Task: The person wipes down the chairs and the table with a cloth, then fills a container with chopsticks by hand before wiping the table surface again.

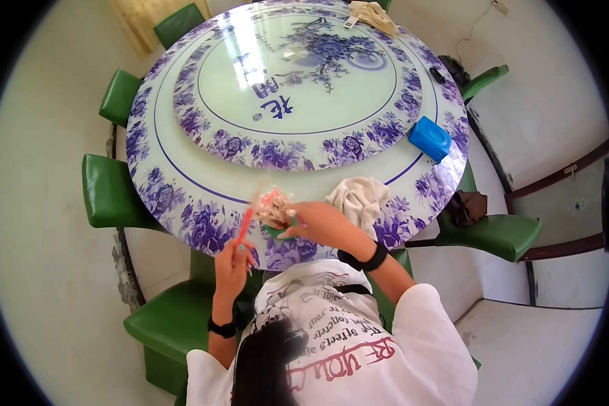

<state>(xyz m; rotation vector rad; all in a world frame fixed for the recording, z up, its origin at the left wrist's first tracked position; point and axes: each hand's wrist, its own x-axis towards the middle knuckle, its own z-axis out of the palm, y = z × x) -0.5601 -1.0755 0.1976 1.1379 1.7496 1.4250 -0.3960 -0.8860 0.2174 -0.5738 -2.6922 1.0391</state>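
My left hand is closed round a slim red-handled tool that looks like a small brush, pointing up and away from me. Its pale far end is smeared by motion beside a small ornament. This ornament has a glossy, clear and pinkish, bumpy top and a green base. Close over the table's near edge, my right hand grips it by the lower right side, the fingers hiding part of the base. A crumpled off-white cloth lies just beyond my right wrist.
The round table has a purple floral border and a raised turntable. A blue box stands at the right. A beige cloth bundle and a dark object lie farther off. Green chairs surround the table; one holds a brown bag.
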